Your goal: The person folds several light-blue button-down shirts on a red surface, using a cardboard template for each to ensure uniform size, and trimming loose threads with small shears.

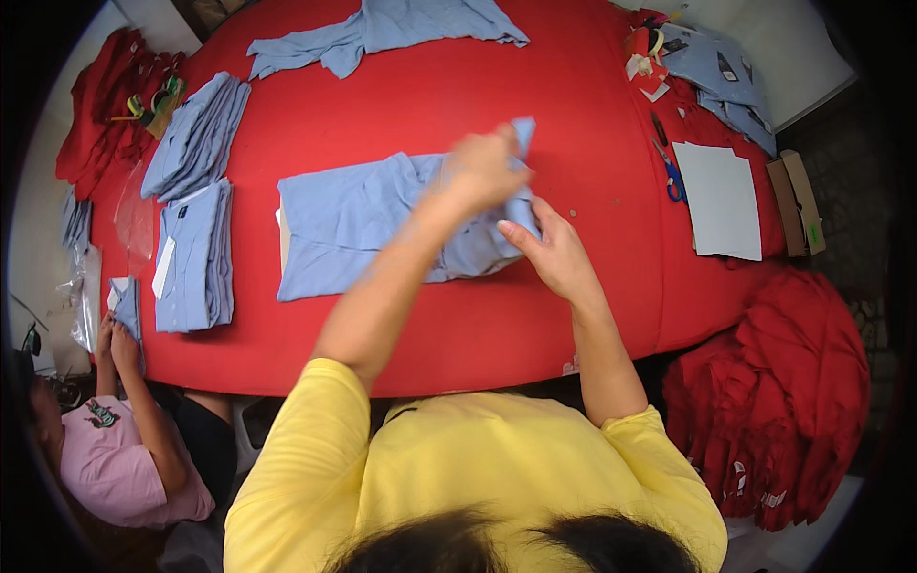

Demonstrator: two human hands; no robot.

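Mid-fold: my left hand (485, 170) grips light-blue shirt (353, 224) sleeve at frame centre, right hand (549, 250) pinches fabric on red desk (573, 115). Next: lay sleeve flat.

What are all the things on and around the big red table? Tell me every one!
Round red cloth-covered table: one, red, centre.
Light blue fabric shirt being folded: one, blue, table middle.
Stacks of folded light blue shirts: two, blue, table's left.
Unfolded light blue shirt: one, blue, far edge.
White paper sheets: a few, white, right side.
Blue-handled scissors: one, beside the sheets.
Brown cardboard boxes: two, far right.
Pile of red garments: one, lower right.
Person in pink top: one, lower left.
Left hand: grip on shirt's end.
Right hand: grip on same shirt.
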